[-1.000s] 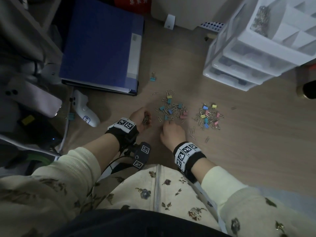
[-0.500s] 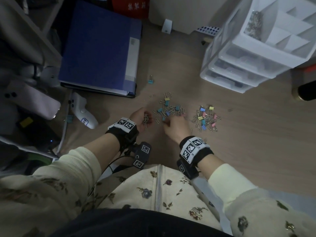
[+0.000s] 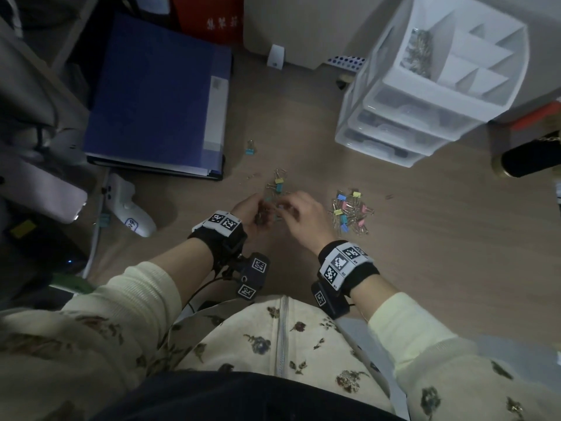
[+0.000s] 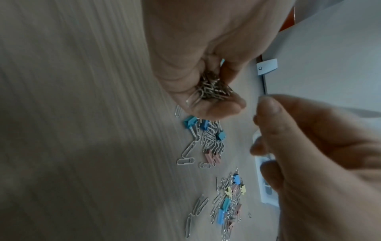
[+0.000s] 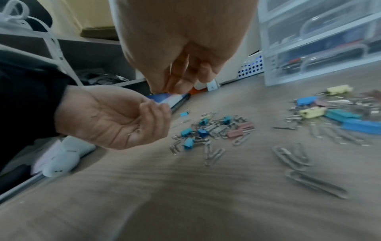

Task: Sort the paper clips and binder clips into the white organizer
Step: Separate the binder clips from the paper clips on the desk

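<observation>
My left hand (image 3: 250,208) is cupped palm-up and grips a bunch of silver paper clips (image 4: 212,88). My right hand (image 3: 291,208) is close beside it; its thumb and fingers pinch together just over the left palm (image 5: 115,117), and a thin wire like a paper clip shows at the thumb tip (image 4: 260,98). Below the hands lies a mixed pile of paper clips and coloured binder clips (image 5: 214,128). A second mixed pile (image 3: 352,214) lies to the right. The white organizer (image 3: 431,117) stands at the far right, with paper clips (image 3: 420,53) in one top compartment.
A lone teal binder clip (image 3: 249,148) lies beyond the piles. A blue ring binder (image 3: 158,95) lies at the far left, with a white handheld device (image 3: 130,214) in front of it. A black cylinder (image 3: 525,161) sits at the right edge.
My right hand has left the near pile and moved left and up to the left hand. The left hand has risen a little, still gripping its bunch of paper clips.
</observation>
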### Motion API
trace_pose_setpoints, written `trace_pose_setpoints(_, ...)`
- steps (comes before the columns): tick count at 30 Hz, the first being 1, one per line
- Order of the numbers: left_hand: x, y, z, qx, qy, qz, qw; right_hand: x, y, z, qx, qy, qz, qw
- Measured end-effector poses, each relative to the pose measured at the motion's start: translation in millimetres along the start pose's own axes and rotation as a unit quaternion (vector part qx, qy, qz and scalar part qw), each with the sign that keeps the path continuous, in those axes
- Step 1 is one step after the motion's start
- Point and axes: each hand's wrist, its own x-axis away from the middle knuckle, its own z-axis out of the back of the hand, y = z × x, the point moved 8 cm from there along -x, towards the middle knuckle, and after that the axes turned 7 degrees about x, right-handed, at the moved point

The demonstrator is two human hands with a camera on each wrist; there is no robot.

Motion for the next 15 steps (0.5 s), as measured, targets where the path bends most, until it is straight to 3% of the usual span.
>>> trace_pose_setpoints(3,-1,-7,-7,-0.060,0.008,0.007,0.998,10,37,10,0.044,-0.010,-0.054,0.997)
trace_pose_setpoints(9,-4,-24,-26,-0.075,-0.002,0.025,0.997,30,120,22,0.123,-0.072,-0.208,0.968)
trace_pose_setpoints(15,-10,-29,-36,-0.092,-0.001,0.035,0.995,37,150,15,0.143,-0.091,-0.242,0.955)
